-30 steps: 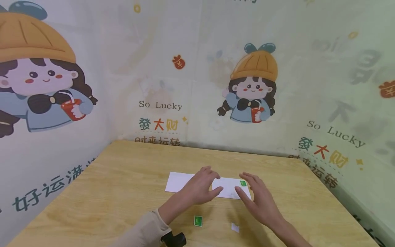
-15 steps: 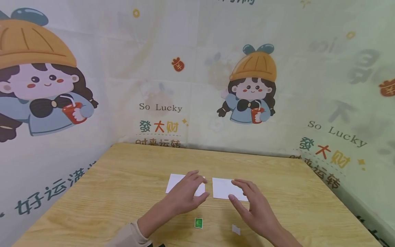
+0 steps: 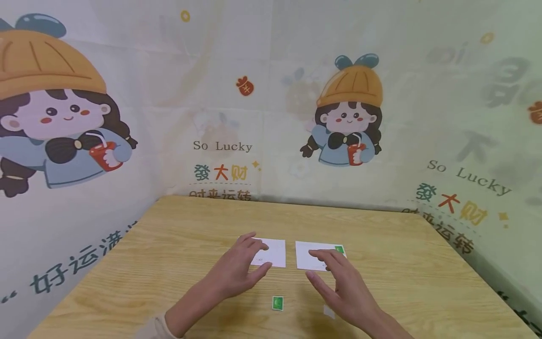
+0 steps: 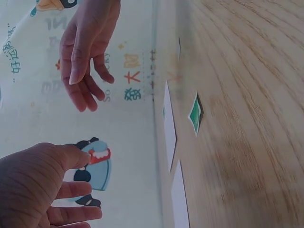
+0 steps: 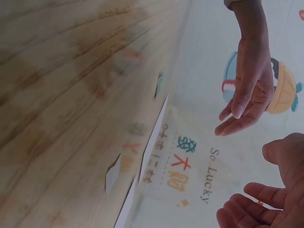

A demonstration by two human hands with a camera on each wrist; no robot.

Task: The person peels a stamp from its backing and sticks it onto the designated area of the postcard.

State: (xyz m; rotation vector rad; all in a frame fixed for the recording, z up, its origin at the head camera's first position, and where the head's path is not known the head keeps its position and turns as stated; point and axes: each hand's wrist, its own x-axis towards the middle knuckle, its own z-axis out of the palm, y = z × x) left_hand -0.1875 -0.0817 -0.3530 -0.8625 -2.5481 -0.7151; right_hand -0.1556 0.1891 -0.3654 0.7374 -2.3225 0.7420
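Observation:
Two white paper rectangles lie side by side on the table. My left hand (image 3: 232,267) is over the near left part of the left paper (image 3: 274,254), fingers apart and slightly bent, holding nothing. Over the right paper (image 3: 306,259) hovers my right hand (image 3: 346,288), also holding nothing, thumb and fingers spread. A green stamp (image 3: 339,249) sits at that paper's far right corner, partly behind the fingers. Nearer me, between the hands, lies a loose green stamp (image 3: 277,303) with a white border. Beside my right palm is a small white scrap (image 3: 329,311), partly hidden.
The wooden table (image 3: 190,226) reaches back to a wall covering (image 3: 271,179) printed with cartoon figures and lettering. More of the same covering runs along the left and right sides.
My left hand has moved left and closer to me, uncovering the gap between the papers. The right hand has drawn slightly left and nearer. Papers and loose stamp stay in place.

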